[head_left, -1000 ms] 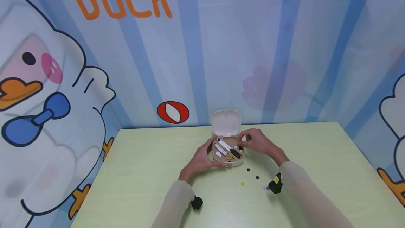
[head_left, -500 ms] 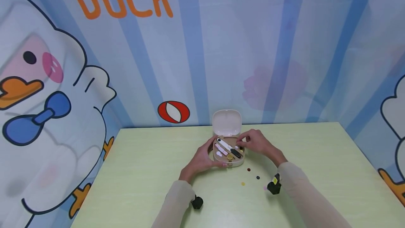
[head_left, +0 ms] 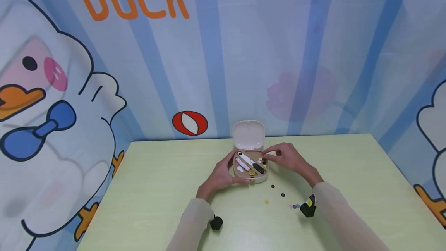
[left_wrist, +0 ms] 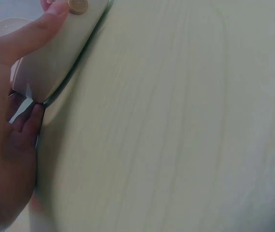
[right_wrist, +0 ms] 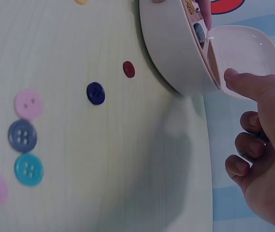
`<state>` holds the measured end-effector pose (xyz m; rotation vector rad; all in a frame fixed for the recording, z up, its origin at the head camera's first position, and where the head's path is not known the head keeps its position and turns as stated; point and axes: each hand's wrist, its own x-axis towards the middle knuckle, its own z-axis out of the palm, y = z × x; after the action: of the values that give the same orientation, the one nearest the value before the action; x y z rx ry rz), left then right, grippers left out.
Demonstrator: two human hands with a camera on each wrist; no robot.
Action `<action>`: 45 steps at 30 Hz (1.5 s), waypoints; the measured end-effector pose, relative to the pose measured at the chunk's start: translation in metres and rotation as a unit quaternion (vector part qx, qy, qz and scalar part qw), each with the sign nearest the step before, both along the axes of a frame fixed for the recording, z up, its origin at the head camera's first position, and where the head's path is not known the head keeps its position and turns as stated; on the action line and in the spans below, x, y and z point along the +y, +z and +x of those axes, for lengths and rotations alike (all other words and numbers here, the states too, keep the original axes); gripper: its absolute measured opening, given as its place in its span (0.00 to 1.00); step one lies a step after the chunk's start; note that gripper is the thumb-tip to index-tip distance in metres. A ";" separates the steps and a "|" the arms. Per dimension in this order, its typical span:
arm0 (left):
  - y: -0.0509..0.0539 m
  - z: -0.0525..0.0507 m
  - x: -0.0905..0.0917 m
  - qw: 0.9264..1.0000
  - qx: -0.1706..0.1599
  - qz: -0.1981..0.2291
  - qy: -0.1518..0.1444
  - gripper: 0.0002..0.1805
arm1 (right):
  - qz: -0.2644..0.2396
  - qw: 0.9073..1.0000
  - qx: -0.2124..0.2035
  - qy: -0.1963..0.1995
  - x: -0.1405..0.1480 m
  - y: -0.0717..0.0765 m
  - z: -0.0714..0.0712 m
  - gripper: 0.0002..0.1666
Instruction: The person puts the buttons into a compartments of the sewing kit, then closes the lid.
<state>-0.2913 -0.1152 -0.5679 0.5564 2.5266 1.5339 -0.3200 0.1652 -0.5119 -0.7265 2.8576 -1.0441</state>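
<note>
A small white case (head_left: 259, 180) stands with its lid (head_left: 249, 134) raised. Its tan inside holds a white-and-black pen-like tool (head_left: 248, 160), a pink item (head_left: 242, 164), a gold round piece (head_left: 252, 172) and several small buttons. My left hand (head_left: 219, 175) grips the case's left side, thumb across the front; in the left wrist view the thumb of that hand (left_wrist: 7, 121) lies by the gold clasp (left_wrist: 78, 6). At the case's right rim is my right hand (head_left: 287, 158), thumb and index finger apart, nothing visible between them. In the right wrist view the other fingers of this hand (right_wrist: 267, 140) are bent.
On the pale table (head_left: 156, 189) in front of the case lie a red button (right_wrist: 129, 69), a dark blue one (right_wrist: 95, 93), a yellow one (head_left: 266, 202), and pink (right_wrist: 28, 104), grey-blue (right_wrist: 22, 136) and turquoise (right_wrist: 29, 169) ones. A printed curtain (head_left: 240, 49) hangs behind.
My right hand has shifted slightly right and its thumb and index finger have parted, uncovering more buttons in the case. My left hand keeps its grip.
</note>
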 end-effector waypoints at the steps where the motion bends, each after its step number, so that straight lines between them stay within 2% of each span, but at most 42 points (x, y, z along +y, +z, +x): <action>1: 0.000 0.000 0.000 1.000 -0.001 0.001 0.000 0.64 | -0.002 1.000 0.001 -0.004 0.002 0.000 0.002 0.14; 9: 0.002 0.001 0.000 1.000 -0.005 -0.003 0.000 0.65 | -0.045 0.997 0.053 -0.016 0.020 -0.005 0.020 0.17; 12: 0.003 0.001 0.000 1.000 -0.006 -0.002 0.000 0.65 | -0.049 0.997 0.050 -0.023 0.027 -0.009 0.027 0.17; 17: 0.003 0.001 0.000 1.000 -0.004 -0.002 0.001 0.64 | -0.051 0.998 0.020 -0.024 0.035 -0.016 0.040 0.14; 23: 0.003 0.001 0.000 1.000 -0.004 -0.008 0.000 0.64 | -0.046 0.999 -0.011 0.011 0.038 -0.028 0.051 0.09; 31: 0.000 0.000 0.000 1.000 -0.002 -0.006 -0.002 0.64 | -0.048 0.996 -0.023 0.072 0.035 -0.037 0.060 0.10; 39: 0.002 0.001 -0.001 1.000 -0.004 -0.008 0.000 0.64 | -0.040 0.993 -0.052 0.101 0.029 -0.036 0.061 0.08; 45: 0.003 0.002 0.000 1.000 0.003 -0.003 -0.005 0.63 | -0.034 0.991 -0.055 0.115 0.026 -0.033 0.060 0.07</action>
<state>-0.2895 -0.1156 -0.5651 0.5728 2.5290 1.5225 -0.2604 0.1911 -0.5454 -0.9432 2.5828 -1.1125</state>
